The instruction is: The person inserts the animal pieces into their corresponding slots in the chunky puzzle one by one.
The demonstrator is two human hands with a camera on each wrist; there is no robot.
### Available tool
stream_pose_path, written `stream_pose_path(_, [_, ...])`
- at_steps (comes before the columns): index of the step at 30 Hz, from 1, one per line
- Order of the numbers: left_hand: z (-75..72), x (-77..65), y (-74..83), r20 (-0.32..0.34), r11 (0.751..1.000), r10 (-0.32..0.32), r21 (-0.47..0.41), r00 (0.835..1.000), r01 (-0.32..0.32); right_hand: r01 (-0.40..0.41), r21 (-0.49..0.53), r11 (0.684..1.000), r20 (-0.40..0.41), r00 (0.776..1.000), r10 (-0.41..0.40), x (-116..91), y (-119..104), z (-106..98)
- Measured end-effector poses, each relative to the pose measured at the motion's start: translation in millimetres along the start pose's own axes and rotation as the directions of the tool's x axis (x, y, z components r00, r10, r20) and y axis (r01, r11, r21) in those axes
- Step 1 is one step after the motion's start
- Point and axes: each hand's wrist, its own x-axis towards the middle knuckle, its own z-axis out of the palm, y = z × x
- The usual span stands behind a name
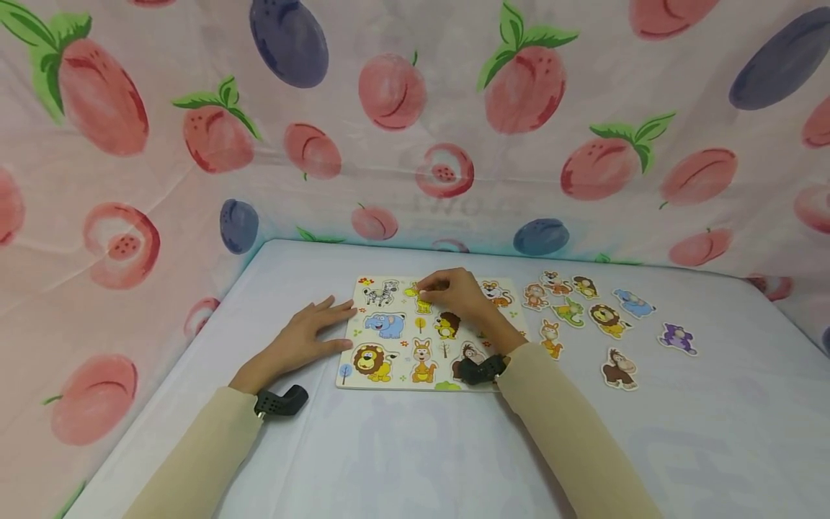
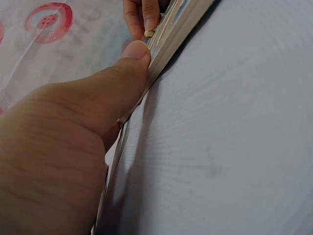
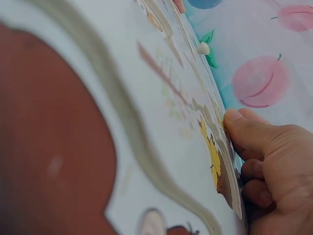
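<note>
A white animal puzzle board point(image 1: 394, 385) lies on the table, printed with pictures such as an elephant and a lion. At its top middle my right hand point(image 1: 460, 294) pinches a yellow giraffe puzzle piece point(image 1: 424, 305) over the giraffe spot. In the left wrist view, the right fingers point(image 2: 150, 14) meet at a small pale knob point(image 2: 148, 33). My left hand point(image 1: 300, 337) rests at the board's left edge, fingers spread; its thumb point(image 2: 124, 63) lies against the board's side point(image 2: 168, 51). A zebra point(image 1: 381, 293) shows at the top left of the board.
Right of the board lie several loose animal pieces, among them a lion point(image 1: 608, 320), an elephant point(image 1: 633, 303), a kangaroo point(image 1: 551, 339), a gorilla point(image 1: 620, 369) and a purple hippo point(image 1: 677, 338). A fruit-print cloth point(image 1: 402, 162) hangs behind the white table point(image 1: 402, 454).
</note>
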Motion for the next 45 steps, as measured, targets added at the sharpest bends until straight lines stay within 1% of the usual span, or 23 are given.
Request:
stream_pose_path(7, [0.0,0.3,-0.1,0.003,1.000,-0.007,-0.002,1.000,0.007,-0.002,0.007,1.000,-0.008,1.000,0.002,-1.2,1.2,-0.8])
stream_pose_path(10, [-0.2,0.4,0.0,0.001,1.000,-0.004,-0.003,1.000,0.004,0.021,0.020,1.000,-0.008,1.000,-0.021,-2.3,2.2,-1.0])
stream_pose_path(12, [-0.8,0.0,0.8,0.004,1.000,-0.011,-0.005,1.000,0.011,0.033,0.038,0.999,-0.008,0.999,-0.033,-3.1,3.1,-0.7])
stream_pose_path(14, [-1.4,-0.4,1.5,0.006,1.000,-0.016,-0.008,1.000,0.016,0.029,0.081,0.996,0.003,1.000,-0.029,-4.3,3.9,0.0])
stream_pose_path(17, [-1.9,-1.3,2.6,0.009,1.000,-0.022,-0.014,1.000,0.022,0.005,0.132,0.991,0.017,1.000,-0.007,-5.4,4.6,0.9])
stream_pose_path(19, [-1.9,-1.7,3.1,0.009,1.000,-0.025,-0.017,1.000,0.025,-0.006,0.149,0.989,0.023,1.000,0.003,-5.7,4.9,1.1])
stream_pose_path(26, [-0.5,-1.9,4.1,0.006,0.999,-0.025,-0.020,1.000,0.025,0.018,0.069,0.997,-0.002,1.000,-0.018,-5.0,4.7,-0.2])
stream_pose_path(31, [-0.3,-1.1,5.3,0.006,1.000,-0.009,-0.012,1.000,0.009,0.006,0.065,0.998,0.014,1.000,-0.007,-6.7,4.6,-4.3])
stream_pose_path(34, [-0.8,-0.6,6.8,0.010,1.000,-0.007,-0.015,1.000,0.007,0.035,0.060,0.998,0.011,0.999,-0.036,-8.1,5.2,-9.7])
stream_pose_path(37, [-1.1,0.2,7.1,0.013,1.000,-0.006,-0.012,1.000,0.006,0.093,0.037,0.995,-0.004,0.996,-0.093,-10.0,4.0,-17.7])
stream_pose_path(39, [-1.4,0.3,6.6,0.010,1.000,-0.009,-0.007,1.000,0.009,0.118,0.038,0.992,-0.009,0.993,-0.118,-11.5,1.5,-23.4])
stream_pose_path(45, [-0.9,-0.5,3.7,0.005,1.000,-0.017,0.002,1.000,0.017,0.150,0.072,0.986,-0.018,0.989,-0.149,-16.8,-5.9,-38.0])
